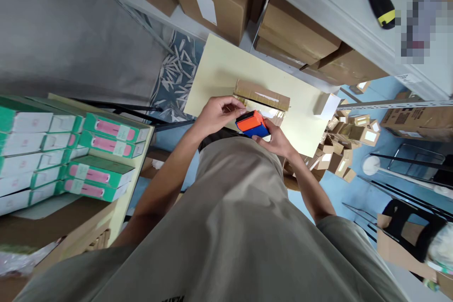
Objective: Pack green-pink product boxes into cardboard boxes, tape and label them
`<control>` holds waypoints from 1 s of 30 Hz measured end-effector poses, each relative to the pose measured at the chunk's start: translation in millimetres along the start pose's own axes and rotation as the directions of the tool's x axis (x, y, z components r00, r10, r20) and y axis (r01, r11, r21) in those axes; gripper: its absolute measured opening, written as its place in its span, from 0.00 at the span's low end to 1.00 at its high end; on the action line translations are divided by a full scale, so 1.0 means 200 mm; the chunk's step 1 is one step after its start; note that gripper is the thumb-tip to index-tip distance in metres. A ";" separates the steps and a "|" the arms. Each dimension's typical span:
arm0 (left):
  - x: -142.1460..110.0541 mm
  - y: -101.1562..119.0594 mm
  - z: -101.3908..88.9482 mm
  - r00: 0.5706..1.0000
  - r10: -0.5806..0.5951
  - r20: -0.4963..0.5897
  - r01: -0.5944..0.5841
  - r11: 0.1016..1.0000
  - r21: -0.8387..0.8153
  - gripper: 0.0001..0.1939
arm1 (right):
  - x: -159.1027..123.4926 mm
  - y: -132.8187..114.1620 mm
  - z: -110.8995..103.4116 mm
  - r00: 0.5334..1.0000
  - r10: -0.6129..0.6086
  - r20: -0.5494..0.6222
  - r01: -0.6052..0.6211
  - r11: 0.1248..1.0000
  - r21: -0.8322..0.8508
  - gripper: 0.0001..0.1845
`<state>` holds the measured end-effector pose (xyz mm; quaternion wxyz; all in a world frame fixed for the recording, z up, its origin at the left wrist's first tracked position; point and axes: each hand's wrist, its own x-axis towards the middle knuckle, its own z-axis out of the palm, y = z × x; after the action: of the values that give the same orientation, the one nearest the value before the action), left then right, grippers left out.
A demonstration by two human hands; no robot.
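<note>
Your grey shirt [230, 217] is filling the foreground, and beyond it a carton [262, 90] is lying on the pale surface [219, 63], just past your hands. Shiny tape [272, 112] is showing on the carton, so that much looks done; whether every seam is covered, you cannot be sure from here. An orange-and-blue block [252, 123] is sitting in your right hand [275, 139], in front of the carton and not set down, with the fingers grasping its right end. Your left hand [216, 114] is hovering by its left end, fingertips drawn together; whether they are pinching anything is not showing. Both forearms [173, 172] are pointing forward and slanting inward, so your hands are nearly meeting around the block.
</note>
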<state>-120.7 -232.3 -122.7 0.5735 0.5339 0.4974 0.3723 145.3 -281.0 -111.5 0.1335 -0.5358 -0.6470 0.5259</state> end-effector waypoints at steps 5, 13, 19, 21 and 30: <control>-0.02 -0.18 0.10 0.969 -0.070 -0.238 0.040 0.991 -0.126 0.19 | 0.06 -0.05 -0.07 0.999 0.001 0.053 -0.001 1.000 -0.012 0.38; 0.02 -0.38 0.03 0.854 -0.205 -0.479 0.059 0.952 -0.301 0.19 | 0.09 -0.09 -0.40 0.946 0.187 0.265 -0.152 0.977 -0.147 0.37; 0.18 -0.46 0.07 0.843 -0.225 -0.488 0.026 0.925 -0.380 0.21 | 0.27 -0.15 -0.63 0.905 0.251 0.344 -0.183 0.959 -0.216 0.40; 0.22 -0.50 0.10 0.836 -0.238 -0.494 0.027 0.918 -0.396 0.21 | 0.35 -0.14 -0.66 0.908 0.257 0.331 -0.175 0.950 -0.260 0.41; 0.32 -0.77 0.11 0.756 -0.383 -0.531 0.128 0.882 -0.454 0.16 | 0.62 -0.02 -0.57 0.881 0.280 0.381 -0.159 0.934 -0.320 0.44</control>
<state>-100.9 -199.4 -287.2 0.5241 0.1860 0.6393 0.5310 178.9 -115.8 -110.3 -0.1469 -0.4938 -0.6624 0.5438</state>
